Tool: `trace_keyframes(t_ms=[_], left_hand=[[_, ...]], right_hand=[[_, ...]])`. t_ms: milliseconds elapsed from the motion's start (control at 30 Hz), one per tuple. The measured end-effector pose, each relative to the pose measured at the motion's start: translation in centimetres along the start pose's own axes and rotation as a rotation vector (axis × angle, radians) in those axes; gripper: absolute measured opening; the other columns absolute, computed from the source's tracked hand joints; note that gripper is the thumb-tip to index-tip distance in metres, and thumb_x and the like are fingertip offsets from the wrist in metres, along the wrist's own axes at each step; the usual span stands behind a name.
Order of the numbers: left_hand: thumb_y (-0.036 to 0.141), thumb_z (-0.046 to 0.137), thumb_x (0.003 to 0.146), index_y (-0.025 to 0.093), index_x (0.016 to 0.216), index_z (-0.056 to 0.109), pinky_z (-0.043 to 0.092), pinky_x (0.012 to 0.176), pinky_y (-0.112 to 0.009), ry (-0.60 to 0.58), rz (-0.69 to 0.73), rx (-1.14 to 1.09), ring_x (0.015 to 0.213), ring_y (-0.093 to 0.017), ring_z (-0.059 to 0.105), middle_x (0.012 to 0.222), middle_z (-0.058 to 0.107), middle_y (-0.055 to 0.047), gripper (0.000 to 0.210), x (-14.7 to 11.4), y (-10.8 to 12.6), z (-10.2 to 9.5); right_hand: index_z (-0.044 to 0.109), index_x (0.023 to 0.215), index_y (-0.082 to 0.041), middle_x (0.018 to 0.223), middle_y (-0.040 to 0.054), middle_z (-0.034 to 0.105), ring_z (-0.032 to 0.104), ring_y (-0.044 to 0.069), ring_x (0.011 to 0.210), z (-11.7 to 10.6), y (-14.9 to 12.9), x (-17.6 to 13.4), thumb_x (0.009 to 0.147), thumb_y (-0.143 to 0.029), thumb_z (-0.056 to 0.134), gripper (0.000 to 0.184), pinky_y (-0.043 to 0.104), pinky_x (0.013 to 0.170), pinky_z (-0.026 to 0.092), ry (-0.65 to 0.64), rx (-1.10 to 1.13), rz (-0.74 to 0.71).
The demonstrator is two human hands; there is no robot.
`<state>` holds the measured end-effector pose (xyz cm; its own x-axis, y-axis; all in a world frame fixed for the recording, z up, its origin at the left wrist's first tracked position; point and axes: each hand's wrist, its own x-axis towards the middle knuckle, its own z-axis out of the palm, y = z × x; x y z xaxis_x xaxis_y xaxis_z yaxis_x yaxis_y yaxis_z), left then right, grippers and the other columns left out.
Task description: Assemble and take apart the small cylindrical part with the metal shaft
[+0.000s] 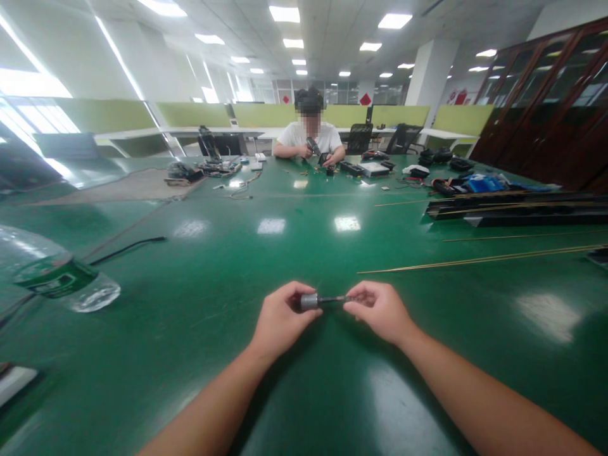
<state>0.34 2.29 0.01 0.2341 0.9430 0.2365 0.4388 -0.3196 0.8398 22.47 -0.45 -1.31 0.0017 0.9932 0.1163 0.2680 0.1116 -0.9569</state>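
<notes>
Above the green table [228, 253], close in front of me, I hold a short grey metal cylinder [310, 301] with a thin dark rod [332, 299] running out of its right end. My left hand [284, 316] is closed around the cylinder, thumb below and fingers above. With thumb and fingers my right hand [377, 309] pinches the far end of the rod. The rod lies nearly level between both hands. Its right tip is partly hidden by my fingers, so I cannot tell how it ends.
A clear plastic bottle [57, 272] lies on its side at left, near a black cable [128, 248]. Thin brass-coloured rods [456, 261] and long black bars [522, 212] lie at right. Across the table a person [311, 136] holds a power drill [313, 147] among scattered parts.
</notes>
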Motion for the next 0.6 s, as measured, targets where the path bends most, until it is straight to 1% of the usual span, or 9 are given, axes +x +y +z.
trace_keyframes(t_ms=[100,167,200,300,367,500,600], left_hand=[[0.033,0.080,0.069,0.019,0.092,0.069,0.054,0.080,-0.034,0.088,-0.001,0.050,0.082,-0.021,0.068,0.089,0.072,-0.004,0.030,0.3,-0.1,-0.4],[0.038,0.081,0.069,0.018,0.094,0.069,0.054,0.082,-0.035,0.134,-0.025,0.052,0.082,-0.021,0.068,0.089,0.072,-0.004,0.034,0.5,-0.1,-0.5],[0.039,0.081,0.070,0.017,0.097,0.068,0.055,0.083,-0.036,0.140,-0.038,0.017,0.083,-0.021,0.068,0.091,0.073,-0.005,0.037,0.6,-0.1,-0.4],[0.041,0.079,0.072,0.015,0.114,0.064,0.055,0.090,-0.036,0.124,-0.076,-0.161,0.092,-0.021,0.069,0.103,0.072,-0.008,0.052,0.9,-0.3,-0.3],[0.042,0.077,0.074,0.015,0.120,0.063,0.054,0.095,-0.037,0.096,-0.115,-0.224,0.096,-0.022,0.069,0.109,0.072,-0.009,0.056,1.0,-0.5,-0.3],[0.044,0.078,0.073,0.015,0.111,0.064,0.050,0.101,-0.040,0.070,-0.186,-0.322,0.102,-0.023,0.068,0.111,0.072,-0.011,0.050,0.8,0.0,-0.6],[0.043,0.081,0.070,0.016,0.104,0.057,0.049,0.104,-0.042,0.119,-0.198,-0.384,0.109,-0.025,0.066,0.119,0.068,-0.015,0.049,0.0,1.4,-1.6]], right_hand=[[0.066,0.081,-0.014,0.064,0.0018,0.067,0.059,0.013,0.049,-0.1,0.5,0.3,0.072,-0.034,0.076,0.024,0.024,0.049,0.047,0.004,0.261,0.055],[0.065,0.080,-0.014,0.063,0.0013,0.066,0.056,0.011,0.046,-0.1,0.6,0.4,0.073,-0.037,0.076,0.026,0.023,0.046,0.044,-0.015,0.346,0.071],[0.064,0.080,-0.014,0.060,0.0004,0.065,0.054,0.011,0.044,-0.1,0.7,0.4,0.074,-0.038,0.075,0.027,0.022,0.044,0.043,-0.026,0.366,0.080],[0.063,0.083,-0.015,0.051,-0.0035,0.059,0.047,0.009,0.038,0.1,0.8,0.5,0.077,-0.040,0.072,0.027,0.019,0.037,0.036,-0.045,0.371,0.099],[0.062,0.086,-0.015,0.050,-0.0048,0.057,0.045,0.008,0.036,0.2,0.7,0.5,0.078,-0.039,0.071,0.027,0.018,0.036,0.033,-0.046,0.352,0.100],[0.061,0.086,-0.014,0.051,-0.0049,0.058,0.046,0.007,0.037,0.2,0.6,0.6,0.078,-0.037,0.070,0.025,0.017,0.037,0.034,-0.053,0.326,0.080],[0.061,0.085,-0.014,0.051,-0.0047,0.058,0.046,0.008,0.038,0.2,0.4,0.6,0.077,-0.036,0.071,0.025,0.018,0.038,0.035,-0.057,0.320,0.070]])
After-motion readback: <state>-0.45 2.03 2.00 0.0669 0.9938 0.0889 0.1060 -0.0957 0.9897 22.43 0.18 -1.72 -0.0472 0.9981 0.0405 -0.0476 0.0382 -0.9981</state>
